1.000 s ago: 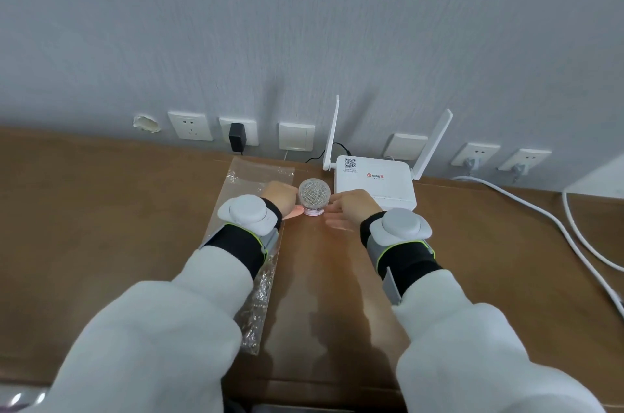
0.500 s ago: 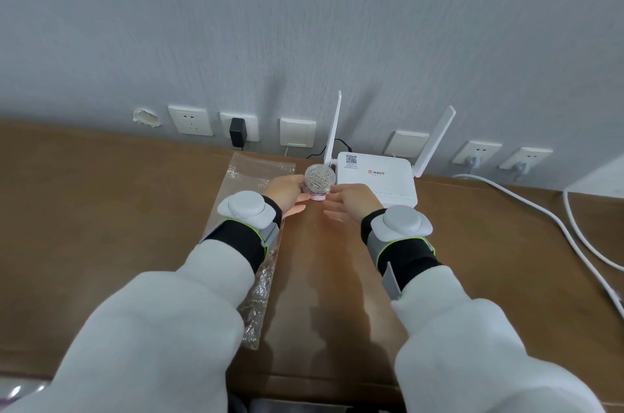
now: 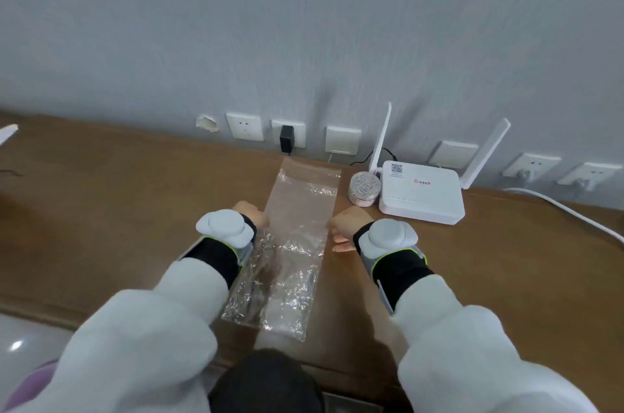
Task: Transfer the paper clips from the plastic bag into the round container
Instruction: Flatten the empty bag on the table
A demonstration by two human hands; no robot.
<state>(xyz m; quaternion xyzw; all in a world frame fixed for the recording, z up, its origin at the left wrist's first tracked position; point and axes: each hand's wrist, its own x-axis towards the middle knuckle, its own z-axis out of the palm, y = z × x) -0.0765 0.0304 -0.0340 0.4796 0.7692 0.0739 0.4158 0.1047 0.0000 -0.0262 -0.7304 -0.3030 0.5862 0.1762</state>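
White-sleeved left hand (image 3: 251, 212) at plastic bag's (image 3: 297, 233) 9 o'clock edge; fingers hidden, cannot tell. Bag flat on table (image 3: 118, 210), looks emptied. Right hand (image 3: 344, 226) at 3 o'clock edge, fingers (image 3: 341, 247) loosely bent, empty. Round container (image 3: 363, 199), just now lifted in both hands, stands released at 1 o'clock of right hand, beside router (image 3: 422, 193); paper clips (image 3: 364, 183) inside. Transfer seems done. Count: one bag, one container, two hands.
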